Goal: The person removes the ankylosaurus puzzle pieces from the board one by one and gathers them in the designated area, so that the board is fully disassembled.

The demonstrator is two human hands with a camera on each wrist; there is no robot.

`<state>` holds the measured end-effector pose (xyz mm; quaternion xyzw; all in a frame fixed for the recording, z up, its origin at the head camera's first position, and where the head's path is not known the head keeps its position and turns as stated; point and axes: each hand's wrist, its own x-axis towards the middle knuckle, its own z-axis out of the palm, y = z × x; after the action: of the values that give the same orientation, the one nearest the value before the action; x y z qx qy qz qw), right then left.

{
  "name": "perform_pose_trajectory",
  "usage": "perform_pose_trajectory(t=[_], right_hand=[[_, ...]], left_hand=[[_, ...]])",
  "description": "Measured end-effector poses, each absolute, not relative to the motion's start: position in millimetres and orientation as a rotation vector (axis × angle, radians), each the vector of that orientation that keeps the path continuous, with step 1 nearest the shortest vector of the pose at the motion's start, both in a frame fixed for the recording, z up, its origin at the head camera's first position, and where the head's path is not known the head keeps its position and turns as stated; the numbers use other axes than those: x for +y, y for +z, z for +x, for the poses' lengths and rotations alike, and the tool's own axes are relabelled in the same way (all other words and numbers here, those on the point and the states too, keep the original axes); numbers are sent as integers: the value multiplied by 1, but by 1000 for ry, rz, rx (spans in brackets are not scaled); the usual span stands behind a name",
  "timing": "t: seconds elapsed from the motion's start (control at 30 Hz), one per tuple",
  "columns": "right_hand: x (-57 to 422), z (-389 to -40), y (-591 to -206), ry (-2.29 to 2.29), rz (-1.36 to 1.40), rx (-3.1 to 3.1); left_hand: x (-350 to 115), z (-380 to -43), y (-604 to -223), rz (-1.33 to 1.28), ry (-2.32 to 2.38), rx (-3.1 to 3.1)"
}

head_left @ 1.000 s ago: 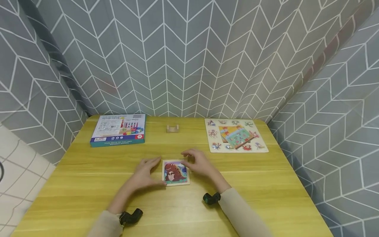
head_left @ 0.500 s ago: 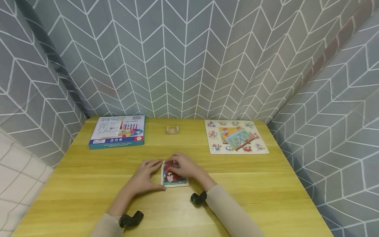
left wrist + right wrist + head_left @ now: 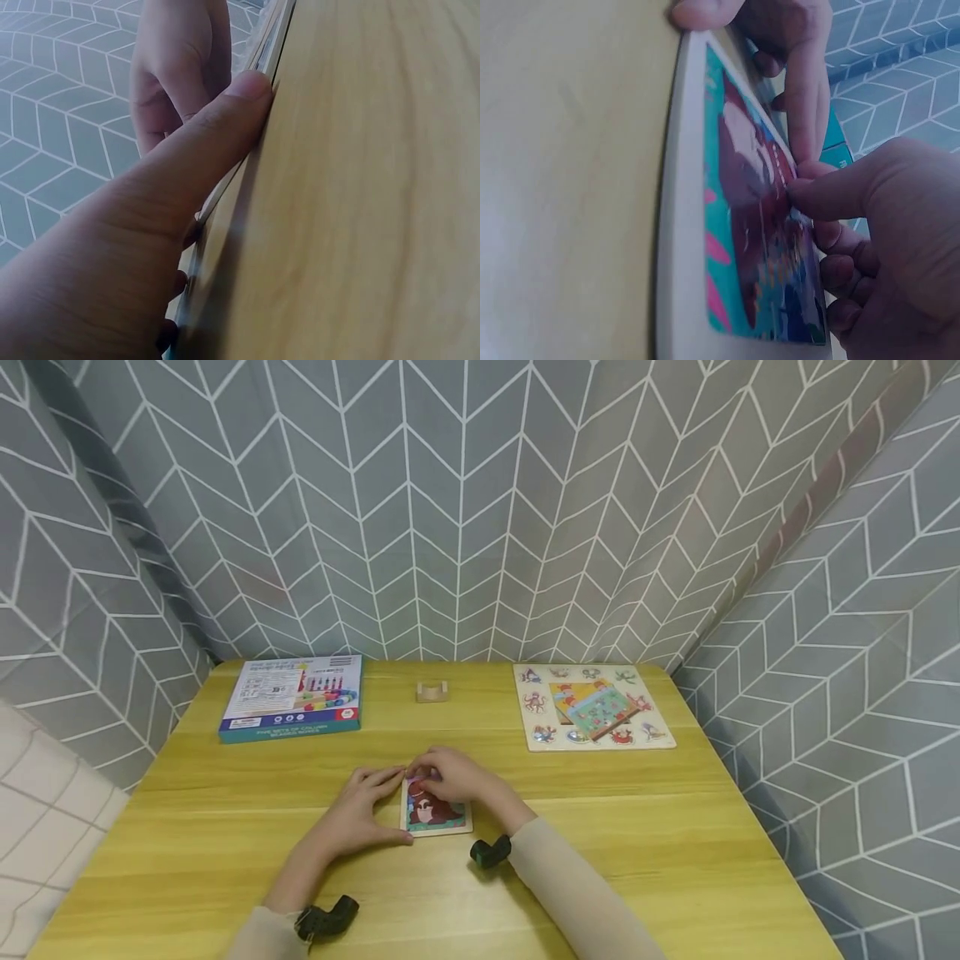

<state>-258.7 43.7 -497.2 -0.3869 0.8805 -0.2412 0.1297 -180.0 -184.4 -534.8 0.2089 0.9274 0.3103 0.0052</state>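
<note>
A small square dinosaur puzzle (image 3: 437, 818) with a pale wooden frame lies flat on the table. My left hand (image 3: 352, 814) holds its left side in the head view, thumb at the near corner and index finger at the far one. From above, my right hand (image 3: 459, 778) bends over the far part, covering the upper right of the picture. In the right wrist view, the right thumb (image 3: 825, 196) rests on the glossy picture (image 3: 742, 172) while the other fingers curl at the far edge. Left and right fingertips meet close together there. What lies under the right fingers is hidden.
A blue-edged box (image 3: 292, 697) stands at the back left. Behind the puzzle sits a small notched wooden block (image 3: 432, 693). At the back right, a white animal puzzle board (image 3: 536, 727) bears two colourful picture boards (image 3: 602, 712). A patterned curtain (image 3: 450, 527) hangs behind the table.
My right hand has moved left, from the puzzle's right edge to its far left part, its fingers closing down onto it. The left hand stays at the left side.
</note>
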Motion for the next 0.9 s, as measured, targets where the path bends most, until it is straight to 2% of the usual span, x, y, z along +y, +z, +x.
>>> perform_pose_trajectory(t=[0.27, 0.5, 0.9], right_hand=[[43, -258, -500, -760, -1039, 2515], [50, -259, -514, -904, -1094, 2491], [55, -256, -515, -952, -1114, 2500]], left_hand=[[-182, -179, -532, 653, 981, 2896], [-183, -178, -532, 657, 1006, 2891], [-185, -179, -535, 679, 1003, 2899]])
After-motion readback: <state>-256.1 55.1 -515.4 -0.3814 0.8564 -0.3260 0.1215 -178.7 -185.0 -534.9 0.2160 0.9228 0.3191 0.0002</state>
